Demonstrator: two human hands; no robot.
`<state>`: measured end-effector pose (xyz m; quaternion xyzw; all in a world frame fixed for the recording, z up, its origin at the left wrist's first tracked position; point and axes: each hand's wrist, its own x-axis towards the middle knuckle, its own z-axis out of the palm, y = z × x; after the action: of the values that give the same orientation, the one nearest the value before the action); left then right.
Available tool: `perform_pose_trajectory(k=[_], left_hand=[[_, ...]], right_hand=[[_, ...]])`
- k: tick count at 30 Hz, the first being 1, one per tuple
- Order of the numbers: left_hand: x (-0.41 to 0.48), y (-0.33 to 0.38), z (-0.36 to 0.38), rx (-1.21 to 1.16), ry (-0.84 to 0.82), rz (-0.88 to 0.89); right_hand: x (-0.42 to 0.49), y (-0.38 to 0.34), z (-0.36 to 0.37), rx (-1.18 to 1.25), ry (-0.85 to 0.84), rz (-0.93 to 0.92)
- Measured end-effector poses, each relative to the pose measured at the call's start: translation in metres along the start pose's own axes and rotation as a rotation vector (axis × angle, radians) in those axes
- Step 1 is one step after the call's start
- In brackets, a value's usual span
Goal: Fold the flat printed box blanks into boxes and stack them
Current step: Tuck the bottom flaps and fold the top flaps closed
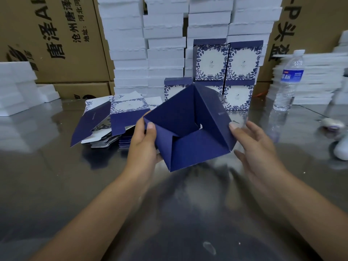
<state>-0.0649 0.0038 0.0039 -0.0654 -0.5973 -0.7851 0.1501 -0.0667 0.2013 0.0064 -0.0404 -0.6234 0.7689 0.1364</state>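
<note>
A dark blue box blank (190, 132), partly folded with its flaps turned inward, is held above the metal table (56, 185). My left hand (145, 142) grips its left corner, thumb on the inner flap. My right hand (252, 146) touches the right edge with its thumb, its fingers loosely spread. Flat printed blanks (113, 119) lie in a heap to the left. Several finished blue-and-white boxes (226, 72) stand stacked behind.
White foam blocks (165, 44) are piled high at the back and at the left (17, 87). Brown cartons (56, 40) stand behind them. A water bottle (290, 80) stands at the right, near a small white object (332, 125).
</note>
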Motion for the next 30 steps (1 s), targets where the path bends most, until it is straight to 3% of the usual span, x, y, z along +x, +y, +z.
perform_pose_trajectory(k=[4,10,14,16,21,24,27,30], left_hand=[[0.001,-0.003,0.001,-0.171,-0.005,-0.101],[0.003,-0.005,0.002,-0.342,0.015,-0.217],[0.004,-0.002,0.001,-0.375,-0.011,-0.323],[0.005,0.002,0.002,-0.297,0.003,-0.289],[0.000,0.008,0.001,0.212,0.151,0.095],[-0.009,0.009,0.002,0.353,0.045,0.348],[-0.018,0.010,0.006,0.504,-0.105,0.513],[-0.026,0.010,0.009,0.584,-0.202,0.658]], right_hand=[[-0.002,-0.004,0.001,0.063,-0.159,0.117],[0.004,-0.008,-0.005,0.235,-0.224,0.129],[0.004,-0.015,-0.009,0.299,-0.253,0.061],[0.004,-0.018,-0.011,0.333,-0.247,-0.023],[-0.002,-0.021,-0.008,0.171,-0.096,-0.450],[-0.007,-0.020,-0.007,-0.140,-0.073,-0.797],[-0.013,-0.011,-0.004,-0.641,0.074,-1.166],[-0.013,-0.001,0.000,-0.972,0.091,-1.428]])
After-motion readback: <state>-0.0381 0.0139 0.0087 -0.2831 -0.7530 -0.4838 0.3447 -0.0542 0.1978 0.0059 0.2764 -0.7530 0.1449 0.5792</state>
